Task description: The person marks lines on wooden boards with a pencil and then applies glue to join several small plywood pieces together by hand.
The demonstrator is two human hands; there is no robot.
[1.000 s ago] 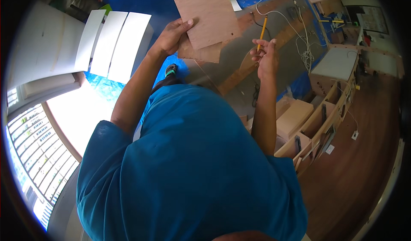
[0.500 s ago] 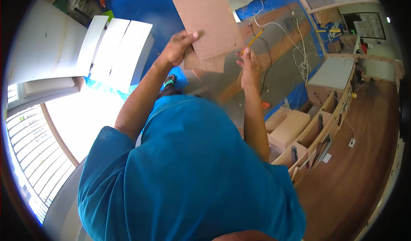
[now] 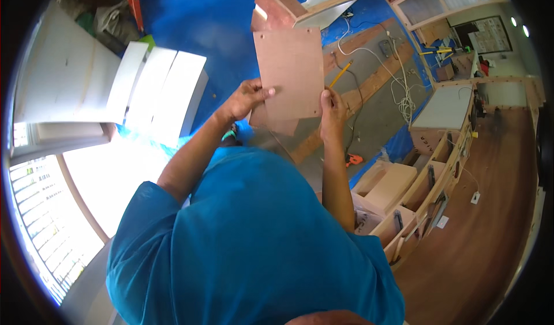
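A thin tan plywood panel (image 3: 291, 74) with small holes near its corners is held up in front of me. My left hand (image 3: 247, 99) is closed on its left edge, thumb on the face. On the right edge, my right hand (image 3: 333, 114) pinches the panel near its lower corner. A yellow pencil (image 3: 341, 74) sticks up from that same hand. Behind the panel's lower part shows a second brown wooden piece (image 3: 274, 123), mostly hidden; I cannot tell whether my left fingers grip it too.
A wooden box-like frame (image 3: 283, 5) stands on blue floor sheeting (image 3: 190, 13) ahead. White panels (image 3: 164, 88) lie to the left. White cable (image 3: 404, 94) and an orange tool (image 3: 354, 160) are on the floor. An open-compartment wooden cabinet (image 3: 418, 186) runs along the right.
The panel has been turned more upright and lowered slightly. My right hand, earlier apart from it with the pencil, now grips its right edge.
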